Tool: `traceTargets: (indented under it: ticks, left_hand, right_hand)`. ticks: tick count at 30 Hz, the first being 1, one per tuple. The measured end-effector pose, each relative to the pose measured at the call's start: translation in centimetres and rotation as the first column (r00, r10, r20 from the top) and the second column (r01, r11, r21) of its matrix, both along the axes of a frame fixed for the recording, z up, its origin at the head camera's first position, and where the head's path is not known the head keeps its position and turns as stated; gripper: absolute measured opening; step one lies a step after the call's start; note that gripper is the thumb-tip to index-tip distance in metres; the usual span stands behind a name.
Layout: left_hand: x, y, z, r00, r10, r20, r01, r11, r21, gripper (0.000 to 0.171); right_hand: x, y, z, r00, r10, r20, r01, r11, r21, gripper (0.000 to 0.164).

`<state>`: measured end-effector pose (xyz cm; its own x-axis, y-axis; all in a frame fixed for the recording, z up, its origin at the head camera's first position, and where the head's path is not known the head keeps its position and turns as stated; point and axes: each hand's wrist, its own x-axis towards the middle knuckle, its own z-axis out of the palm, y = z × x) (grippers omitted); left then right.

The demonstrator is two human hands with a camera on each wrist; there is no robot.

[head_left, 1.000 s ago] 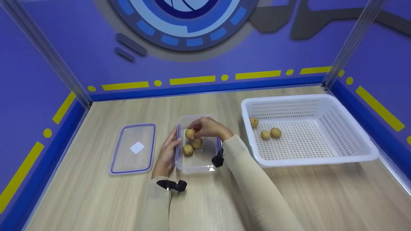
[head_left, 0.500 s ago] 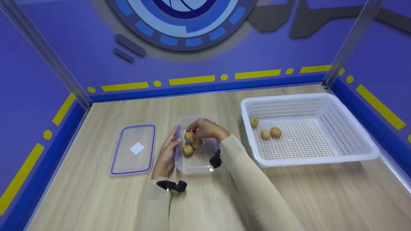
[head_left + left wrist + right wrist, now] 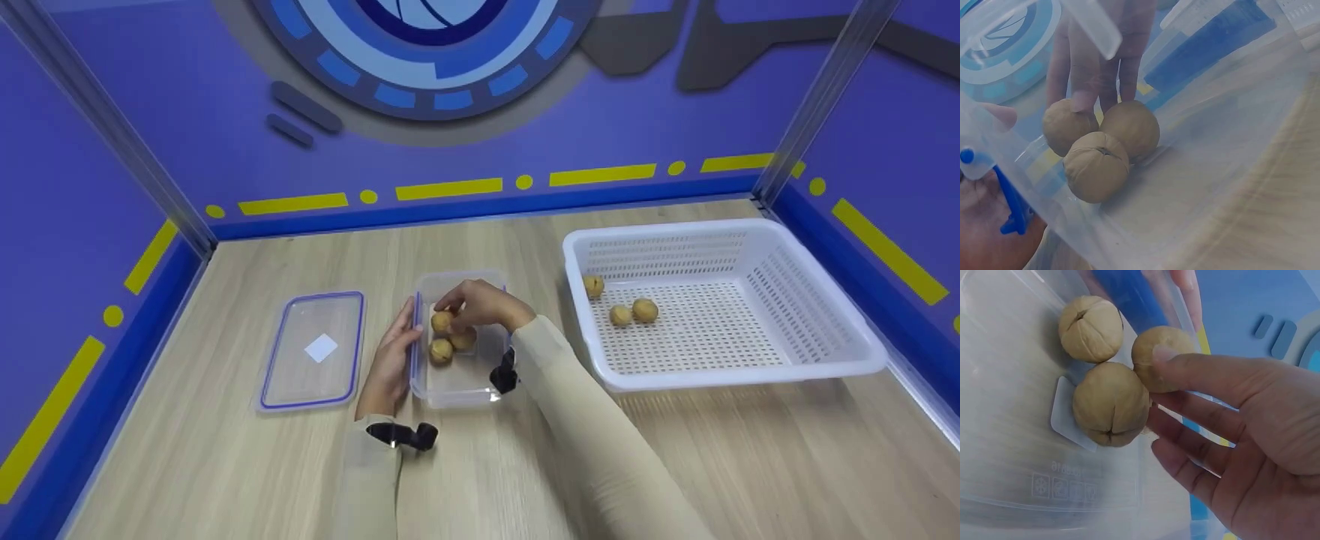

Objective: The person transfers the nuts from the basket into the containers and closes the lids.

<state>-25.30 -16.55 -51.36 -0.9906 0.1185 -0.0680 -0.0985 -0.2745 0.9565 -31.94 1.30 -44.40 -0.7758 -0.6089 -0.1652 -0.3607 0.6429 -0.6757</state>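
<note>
Thumb and fingers of the right hand (image 3: 484, 301) have closed lightly on one walnut, and on my right wrist feed the thumb (image 3: 1202, 374) presses on its near face while the lower fingers stay spread. That pinched walnut (image 3: 441, 322) sits right at the fingertips, inside the clear box (image 3: 454, 397), toward its left wall; I can't tell whether it bears on the floor of the box. It touches a second walnut (image 3: 1111, 405), which lies below the hand and outside the grip. A third walnut (image 3: 440, 352) is on the side nearer the person, against the second one; all three form a tight cluster.

I see the left hand (image 3: 387, 361) gripping nothing: its fingers run fairly straight along the outside of the box's left wall, thumb at the rim.

To the left of the box, apart from it, lies the lid (image 3: 300, 379) with its blue seal and a white label (image 3: 321, 347). Over to the right I have the white basket (image 3: 720, 330), with three loose walnuts (image 3: 644, 310) near its left side, two of them close together. Everything stands on a wood-grain table (image 3: 225, 465) before a blue-purple wall (image 3: 450, 154).
</note>
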Motion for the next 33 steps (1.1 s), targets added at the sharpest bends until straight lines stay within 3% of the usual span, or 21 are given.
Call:
traceTargets:
  ticks: [7, 15, 33]
  left_hand:
    - [-0.1, 0.06, -0.13, 1.0, 0.003, 0.006, -0.004, 1.0, 0.008, 0.063]
    - [-0.14, 0.1, -0.11, 1.0, 0.011, 0.012, -0.011, 1.0, 0.023, 0.063]
    - [-0.12, -0.02, -0.34, 1.0, -0.002, -0.012, 0.002, 1.0, 0.02, 0.063]
  right_hand:
    - [0.07, 0.06, -0.12, 1.0, 0.013, -0.003, -0.013, 1.0, 0.026, 0.038]
    - [0.05, 0.05, -0.2, 0.998, 0.025, 0.05, -0.026, 0.999, 0.023, 0.037]
    - [0.22, -0.03, -0.1, 0.997, -0.033, 0.076, 0.029, 0.998, 0.064, 0.037]
